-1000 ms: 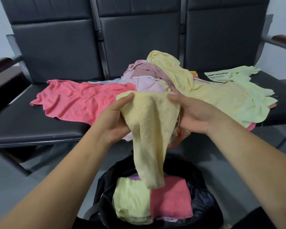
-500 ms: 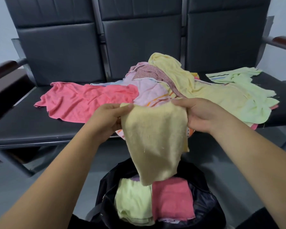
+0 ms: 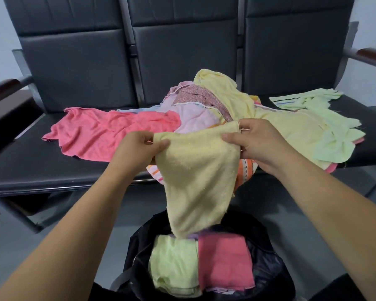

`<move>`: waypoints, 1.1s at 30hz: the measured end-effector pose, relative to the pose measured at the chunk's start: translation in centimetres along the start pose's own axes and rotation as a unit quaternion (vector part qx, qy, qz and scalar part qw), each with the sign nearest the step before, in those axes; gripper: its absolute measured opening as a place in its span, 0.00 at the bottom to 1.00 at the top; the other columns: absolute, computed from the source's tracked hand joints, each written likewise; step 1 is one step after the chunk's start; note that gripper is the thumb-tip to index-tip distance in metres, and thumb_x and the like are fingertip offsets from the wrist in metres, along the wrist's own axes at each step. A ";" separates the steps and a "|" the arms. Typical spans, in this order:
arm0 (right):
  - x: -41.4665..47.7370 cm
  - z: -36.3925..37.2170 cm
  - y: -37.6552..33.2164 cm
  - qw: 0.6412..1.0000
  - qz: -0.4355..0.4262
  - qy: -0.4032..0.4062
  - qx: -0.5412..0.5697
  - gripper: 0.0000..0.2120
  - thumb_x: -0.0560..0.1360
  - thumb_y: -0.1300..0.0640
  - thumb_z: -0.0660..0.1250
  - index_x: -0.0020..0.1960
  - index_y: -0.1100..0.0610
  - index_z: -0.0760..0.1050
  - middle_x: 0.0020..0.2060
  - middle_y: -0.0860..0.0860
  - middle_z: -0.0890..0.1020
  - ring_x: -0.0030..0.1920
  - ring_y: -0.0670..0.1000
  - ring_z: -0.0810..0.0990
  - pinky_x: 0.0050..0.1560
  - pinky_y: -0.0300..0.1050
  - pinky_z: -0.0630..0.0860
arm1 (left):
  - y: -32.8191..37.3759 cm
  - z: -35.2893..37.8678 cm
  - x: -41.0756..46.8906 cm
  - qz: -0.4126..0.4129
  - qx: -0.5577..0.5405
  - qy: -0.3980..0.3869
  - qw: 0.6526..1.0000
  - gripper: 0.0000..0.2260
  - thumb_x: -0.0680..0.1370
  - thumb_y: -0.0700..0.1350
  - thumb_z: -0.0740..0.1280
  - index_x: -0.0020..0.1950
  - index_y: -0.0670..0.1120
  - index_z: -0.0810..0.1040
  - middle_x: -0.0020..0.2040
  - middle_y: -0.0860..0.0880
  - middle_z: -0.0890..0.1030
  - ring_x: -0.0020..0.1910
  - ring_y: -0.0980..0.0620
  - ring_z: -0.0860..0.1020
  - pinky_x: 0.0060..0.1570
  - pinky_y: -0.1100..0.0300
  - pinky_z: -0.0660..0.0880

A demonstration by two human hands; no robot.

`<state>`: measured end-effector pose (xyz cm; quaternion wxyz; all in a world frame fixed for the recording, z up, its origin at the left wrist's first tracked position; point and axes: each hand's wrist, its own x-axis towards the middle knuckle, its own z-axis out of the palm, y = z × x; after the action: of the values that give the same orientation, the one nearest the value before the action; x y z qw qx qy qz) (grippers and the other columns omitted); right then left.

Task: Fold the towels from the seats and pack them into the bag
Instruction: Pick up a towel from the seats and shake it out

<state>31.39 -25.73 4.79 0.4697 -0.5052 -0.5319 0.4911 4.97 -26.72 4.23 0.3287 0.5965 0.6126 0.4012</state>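
Observation:
A pale yellow towel (image 3: pixel 198 179) hangs in front of me, stretched between both hands. My left hand (image 3: pixel 137 151) pinches its upper left corner and my right hand (image 3: pixel 258 142) grips its upper right corner. The towel's lower end dangles just above the open black bag (image 3: pixel 267 268) on the floor. Inside the bag lie a folded light green towel (image 3: pixel 174 266) and a folded pink towel (image 3: pixel 224 261). On the black seats (image 3: pixel 30 168) behind lies a heap of unfolded towels: pink (image 3: pixel 109 133), lilac (image 3: pixel 195 118), yellow (image 3: pixel 226 92) and light green (image 3: pixel 334 135).
The bench has three dark backrests (image 3: pixel 182 55) and wooden-topped armrests at the left (image 3: pixel 2 90) and right (image 3: pixel 371 55). An orange-striped cloth (image 3: pixel 245 170) hangs over the seat's front edge behind the held towel. Grey floor shows under the bench.
My hands have moved apart, spreading the yellow towel's top edge wider and flatter. The towel's lower end has risen a little above the bag.

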 end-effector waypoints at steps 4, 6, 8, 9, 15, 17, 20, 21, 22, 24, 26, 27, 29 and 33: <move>0.5 -0.3 -0.1 0.964 0.089 -0.064 0.241 0.13 0.74 0.64 0.71 0.57 0.69 0.80 0.51 0.59 0.85 0.52 0.56 0.84 0.56 0.49 0.83 | 0.6 -0.1 -0.2 -0.090 -0.264 -0.073 0.958 0.10 0.75 0.45 0.72 0.50 0.38 0.84 0.41 0.43 0.84 0.39 0.48 0.81 0.41 0.58 0.81; 0.4 -0.6 -0.5 0.943 0.095 -0.118 0.296 0.16 0.74 0.64 0.70 0.60 0.68 0.79 0.55 0.59 0.84 0.56 0.54 0.83 0.60 0.47 0.81 | 0.7 -0.2 -0.2 -0.074 -0.336 -0.108 0.933 0.13 0.72 0.42 0.71 0.55 0.39 0.82 0.46 0.45 0.85 0.43 0.49 0.83 0.45 0.59 0.81; 0.4 -0.9 -0.5 0.959 0.078 -0.109 0.251 0.14 0.73 0.68 0.70 0.57 0.71 0.78 0.52 0.61 0.85 0.54 0.55 0.84 0.56 0.45 0.82 | 0.6 -0.4 -0.2 -0.046 -0.324 -0.109 0.939 0.13 0.72 0.39 0.71 0.55 0.39 0.82 0.47 0.45 0.86 0.45 0.50 0.84 0.48 0.60 0.81; 0.4 -1.1 -0.4 0.971 0.069 -0.089 0.210 0.11 0.73 0.69 0.70 0.55 0.70 0.79 0.50 0.61 0.85 0.52 0.56 0.84 0.54 0.46 0.83 | 0.5 -0.5 -0.3 -0.022 -0.261 -0.092 0.961 0.09 0.73 0.38 0.72 0.53 0.40 0.82 0.45 0.46 0.86 0.43 0.52 0.84 0.48 0.62 0.80; -0.1 -0.8 -0.2 0.999 0.045 -0.019 0.021 0.03 0.77 0.64 0.71 0.45 0.58 0.80 0.41 0.53 0.86 0.40 0.51 0.85 0.44 0.51 0.83 | 0.3 -0.3 -0.2 0.084 0.165 0.018 0.982 0.10 0.79 0.48 0.70 0.47 0.42 0.75 0.33 0.48 0.77 0.30 0.51 0.73 0.34 0.57 0.70; -0.1 -0.5 -0.3 0.996 0.067 -0.023 0.056 0.03 0.78 0.65 0.70 0.46 0.60 0.80 0.39 0.54 0.85 0.38 0.51 0.85 0.39 0.48 0.83 | 0.4 0.0 -0.1 0.034 0.053 0.003 0.998 0.10 0.80 0.49 0.70 0.49 0.41 0.78 0.40 0.43 0.84 0.37 0.47 0.82 0.45 0.50 0.80; 0.1 -0.8 -0.6 0.963 0.120 -0.061 0.231 0.03 0.77 0.65 0.68 0.49 0.63 0.81 0.45 0.56 0.86 0.45 0.52 0.85 0.48 0.47 0.84 | 0.7 0.0 -0.1 -0.032 -0.157 -0.023 0.987 0.11 0.79 0.48 0.71 0.46 0.40 0.82 0.42 0.40 0.80 0.40 0.45 0.79 0.53 0.45 0.80; 0.1 -1.0 -0.8 0.947 0.126 -0.080 0.283 0.07 0.76 0.64 0.69 0.53 0.64 0.81 0.49 0.56 0.86 0.49 0.52 0.85 0.54 0.47 0.83 | 0.8 -0.1 -0.1 -0.046 -0.219 -0.039 0.974 0.10 0.77 0.48 0.72 0.45 0.41 0.83 0.42 0.41 0.79 0.39 0.47 0.77 0.51 0.48 0.79; 0.2 -1.2 -0.9 0.935 0.126 -0.099 0.316 0.11 0.75 0.64 0.69 0.56 0.64 0.81 0.53 0.57 0.85 0.53 0.52 0.85 0.57 0.47 0.82 | 0.8 -0.2 0.0 -0.049 -0.262 -0.057 0.962 0.10 0.75 0.48 0.72 0.46 0.41 0.84 0.42 0.43 0.79 0.38 0.49 0.77 0.48 0.53 0.79; 0.3 -1.4 -1.0 0.937 0.118 -0.113 0.310 0.17 0.72 0.65 0.70 0.61 0.67 0.79 0.58 0.60 0.84 0.59 0.54 0.83 0.59 0.47 0.81 | 0.7 -0.4 0.0 -0.037 -0.313 -0.089 0.945 0.10 0.72 0.44 0.72 0.51 0.41 0.83 0.44 0.46 0.82 0.41 0.52 0.80 0.46 0.61 0.79; 0.4 -1.6 -0.8 0.962 0.096 -0.085 0.242 0.17 0.71 0.68 0.70 0.58 0.70 0.79 0.55 0.62 0.84 0.57 0.57 0.84 0.55 0.47 0.82 | 0.6 -0.5 -0.1 -0.010 -0.283 -0.077 0.956 0.10 0.73 0.38 0.71 0.53 0.42 0.82 0.44 0.48 0.86 0.44 0.53 0.84 0.48 0.63 0.79; 0.4 -1.6 -0.7 0.973 0.081 -0.058 0.207 0.13 0.71 0.69 0.71 0.55 0.69 0.80 0.51 0.61 0.85 0.54 0.57 0.85 0.53 0.47 0.83 | 0.6 -0.6 -0.1 0.012 -0.231 -0.056 0.971 0.08 0.74 0.36 0.71 0.53 0.44 0.83 0.44 0.49 0.87 0.45 0.54 0.84 0.50 0.63 0.79; 0.3 -1.5 -0.6 0.987 0.055 -0.011 0.148 0.05 0.74 0.68 0.71 0.50 0.64 0.81 0.46 0.57 0.86 0.48 0.55 0.86 0.48 0.49 0.84 | 0.5 -0.6 -0.2 0.050 -0.122 -0.018 0.991 0.07 0.77 0.37 0.71 0.51 0.48 0.84 0.44 0.51 0.87 0.45 0.56 0.84 0.50 0.65 0.78; 0.0 -1.1 -0.9 0.995 0.017 0.017 0.102 0.03 0.75 0.65 0.72 0.45 0.59 0.81 0.43 0.54 0.86 0.43 0.52 0.86 0.43 0.48 0.83 | 0.6 -0.6 -0.2 0.047 -0.100 0.015 0.994 0.06 0.78 0.42 0.73 0.43 0.52 0.82 0.40 0.48 0.84 0.41 0.52 0.79 0.48 0.56 0.75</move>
<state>32.37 -25.68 5.77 0.5193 -0.4721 -0.4626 0.5417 4.72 -27.01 5.01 0.3583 0.5827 0.5458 0.4839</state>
